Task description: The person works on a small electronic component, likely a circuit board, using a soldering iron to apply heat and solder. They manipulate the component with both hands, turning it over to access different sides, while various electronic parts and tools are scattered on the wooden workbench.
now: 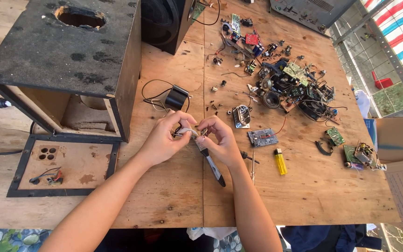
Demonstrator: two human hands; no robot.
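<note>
My left hand (164, 138) and my right hand (220, 140) meet over the middle of a wooden table (173, 196). Between their fingertips they pinch a small wired part (187, 132), its thin wires running back to a black cylindrical component (177, 97). A black-and-white handled tool (213, 168) lies on the table under my right hand; whether that hand grips it I cannot tell.
An open black speaker box (66, 60) stands at the left, its back panel (64, 165) lying flat in front. A yellow lighter (281, 161), small circuit boards (262, 137) and a heap of electronic scrap (285, 79) lie to the right. A cardboard box (399, 140) sits at the right edge.
</note>
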